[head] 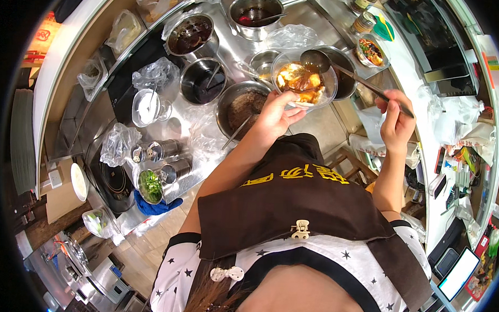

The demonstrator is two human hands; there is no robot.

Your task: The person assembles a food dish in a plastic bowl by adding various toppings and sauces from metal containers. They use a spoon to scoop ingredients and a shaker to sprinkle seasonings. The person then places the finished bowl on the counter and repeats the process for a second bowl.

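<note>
My left hand (277,115) holds a clear plastic bowl (331,88) by its near side, tilted a little. Inside it lie soft white and yellowish pieces (303,83), which look like tofu pudding, under a brown sauce. In my right hand (395,120) is the handle of a metal ladle (365,81). The ladle's head hangs over the bowl's far rim, with some brownish liquid in it. Partly hidden behind the bowl is a steel pot (353,91) of dark liquid. Below my left wrist stands a wide steel pot (221,113) with brown mash and a utensil handle.
More steel pots of dark liquid (202,88) stand on the metal counter (232,52). Shaker canisters (161,150) and a container of chopped greens (150,186) are at left. A filled bowl (372,52) sits at upper right, near jars (364,22). A wooden stool (356,168) stands below.
</note>
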